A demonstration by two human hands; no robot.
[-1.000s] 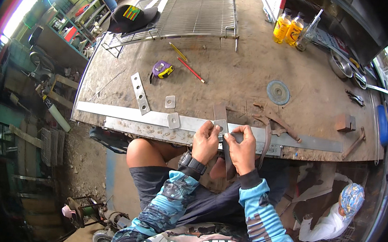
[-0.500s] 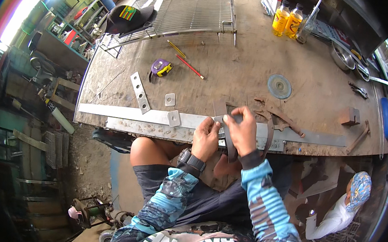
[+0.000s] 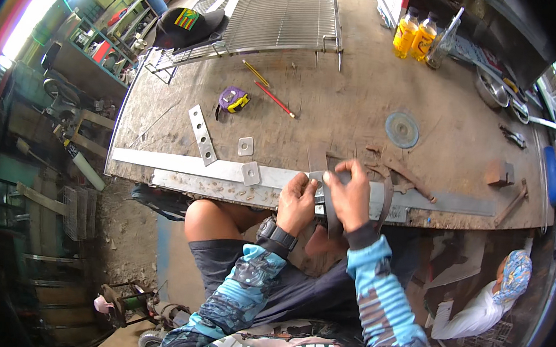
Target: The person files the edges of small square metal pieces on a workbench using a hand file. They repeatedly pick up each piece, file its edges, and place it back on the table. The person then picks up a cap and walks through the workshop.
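Note:
Near the table's front edge, both hands work at a small grey metal plate (image 3: 316, 175). My left hand (image 3: 296, 206) pinches its left side, fingers closed. From the right, my right hand (image 3: 348, 196) grips it between thumb and curled fingers. Just below hangs a dark curved metal strip (image 3: 333, 219), partly hidden by my right hand. Long flat metal bars (image 3: 175, 162) lie along the edge under my hands. To the left are a square plate with a hole (image 3: 250, 173), another square plate (image 3: 246, 146) and a strip with several holes (image 3: 202, 136).
A tape measure (image 3: 233, 99), a red pencil (image 3: 275, 100) and a grinding disc (image 3: 401, 129) lie farther back. Rusty clamp (image 3: 407, 176), metal block (image 3: 500, 173) and hammer (image 3: 513, 204) are at right. Behind stand a wire rack (image 3: 276, 18), cap (image 3: 188, 27) and bottles (image 3: 405, 35). Another person (image 3: 485, 304) is lower right.
Both hands stay at the small plate, with my right fingers shifted slightly. The view has moved a little. The person at lower right has lowered an arm slightly.

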